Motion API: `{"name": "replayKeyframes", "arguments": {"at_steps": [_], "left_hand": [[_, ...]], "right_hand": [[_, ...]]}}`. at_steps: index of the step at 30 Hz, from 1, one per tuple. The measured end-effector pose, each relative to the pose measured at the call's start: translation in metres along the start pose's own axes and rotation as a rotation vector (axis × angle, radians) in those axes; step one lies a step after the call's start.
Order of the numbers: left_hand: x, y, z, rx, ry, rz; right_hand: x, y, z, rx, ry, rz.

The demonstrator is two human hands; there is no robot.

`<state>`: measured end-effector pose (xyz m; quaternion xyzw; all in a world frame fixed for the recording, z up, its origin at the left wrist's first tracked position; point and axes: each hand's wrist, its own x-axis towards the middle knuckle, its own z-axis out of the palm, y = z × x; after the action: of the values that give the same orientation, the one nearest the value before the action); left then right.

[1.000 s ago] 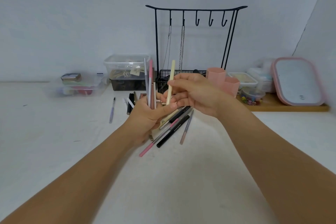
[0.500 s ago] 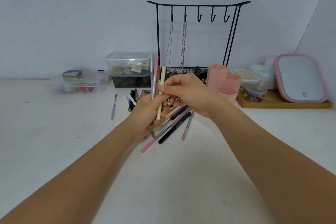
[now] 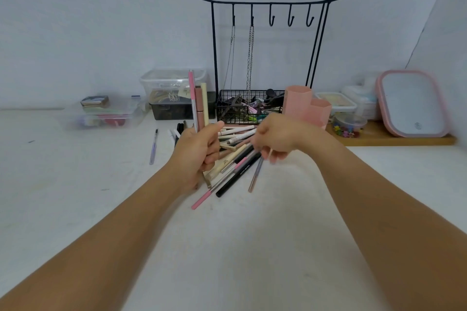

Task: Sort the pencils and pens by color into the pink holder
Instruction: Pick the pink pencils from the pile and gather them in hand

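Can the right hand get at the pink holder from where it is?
Probably yes. The right hand hovers over the pen pile, and the pink holder stands just behind it with open tops and nothing visible between.

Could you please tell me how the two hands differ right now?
The left hand grips a bunch of pens upright, above the table; the right hand reaches down, fingers curled over the loose pile, blurred. Whether it holds one is unclear. Both hover by the pile.

Upright pink and cream pens [image 3: 199, 103], loose pile [image 3: 236, 159], pink holder [image 3: 307, 106] behind.
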<state>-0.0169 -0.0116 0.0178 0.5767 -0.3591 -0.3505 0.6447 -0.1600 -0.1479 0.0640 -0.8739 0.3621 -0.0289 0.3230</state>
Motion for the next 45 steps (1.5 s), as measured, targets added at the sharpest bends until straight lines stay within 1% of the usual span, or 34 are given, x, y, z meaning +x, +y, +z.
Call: {"name": "replayKeyframes", "arguments": {"at_steps": [2,3,7,11,14,19,23,25,27,30,32,36,38,40,45], "left_hand": [[0.001,-0.001,-0.001,-0.003,0.016,-0.012],[0.002,-0.002,-0.001,-0.008,0.019,-0.019],[0.002,-0.002,-0.001,-0.02,0.019,-0.03],[0.0,-0.001,0.0,-0.02,0.039,-0.02],[-0.001,0.0,0.0,-0.016,0.052,-0.025],[-0.003,0.001,0.001,-0.014,0.054,-0.036],[-0.003,0.003,0.002,-0.044,0.073,-0.043],[-0.003,0.004,0.002,-0.048,0.073,-0.034],[-0.003,0.004,0.001,-0.056,0.051,-0.011],[-0.004,0.001,0.0,-0.063,-0.063,0.07],[-0.005,-0.001,0.001,-0.031,-0.137,0.127],[-0.008,-0.001,0.001,0.054,-0.182,0.174],[-0.009,0.0,0.003,0.127,-0.158,0.173],[-0.008,-0.002,0.004,0.177,-0.116,0.182],[-0.007,-0.002,0.002,0.185,-0.04,0.202]], "right_hand": [[0.003,0.008,0.002,-0.117,-0.048,0.071],[0.003,0.01,0.002,-0.139,-0.057,0.083],[0.004,0.012,-0.003,-0.134,-0.079,0.012],[0.0,0.013,-0.008,-0.183,-0.226,0.001],[0.001,0.017,-0.009,-0.206,-0.259,-0.007],[0.003,0.023,-0.009,-0.212,-0.241,-0.082],[-0.006,0.021,-0.019,-0.107,-0.131,-0.199],[-0.011,0.019,-0.025,0.063,-0.085,-0.234],[-0.014,0.013,-0.026,0.271,-0.082,-0.274],[-0.014,-0.004,-0.016,0.531,-0.138,-0.329],[-0.013,-0.014,-0.007,0.626,-0.149,-0.362],[-0.01,-0.025,0.006,0.601,-0.09,-0.384],[-0.01,-0.027,0.01,0.602,-0.072,-0.374],[-0.01,-0.03,0.014,0.542,-0.037,-0.375],[-0.011,-0.037,0.019,0.423,0.047,-0.37]]}}
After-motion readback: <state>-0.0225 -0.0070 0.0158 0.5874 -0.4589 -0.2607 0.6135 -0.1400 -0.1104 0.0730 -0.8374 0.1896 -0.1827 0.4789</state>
